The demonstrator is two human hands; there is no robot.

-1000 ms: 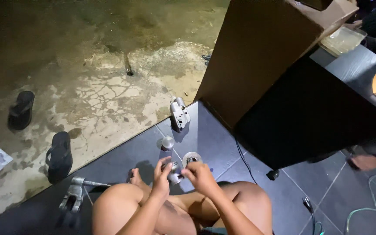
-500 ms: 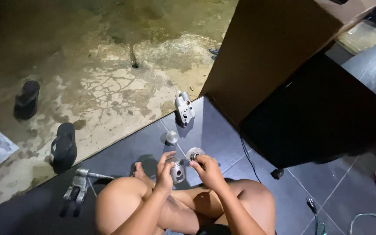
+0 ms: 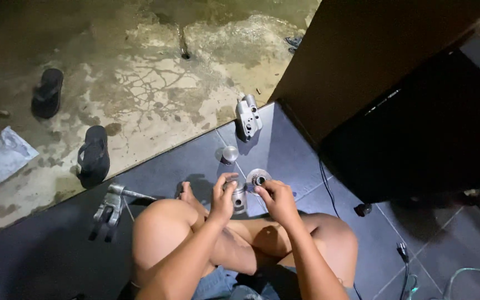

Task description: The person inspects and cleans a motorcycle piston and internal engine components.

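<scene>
Two hands, left hand (image 3: 223, 197) clamped on one piston (image 3: 239, 195), right hand (image 3: 276, 199) fingers pinched (contents unclear), two sandals (image 3: 93, 155)

1. The scene is dim overall; the top left corner and the dark panel (image 3: 418, 133) at right sink almost to black.
2. The brightest patch is the cracked concrete (image 3: 156, 94) in the upper middle, pale and slightly washed out.
3. The metal cylinder (image 3: 239, 195) and the disc (image 3: 258, 178) catch small glints.
4. Soft shadows lie on the grey tiles (image 3: 190, 161) beside the knees.
5. Fine detail is grainy and smeared, and the straight edges lean outward toward the frame's borders.
</scene>
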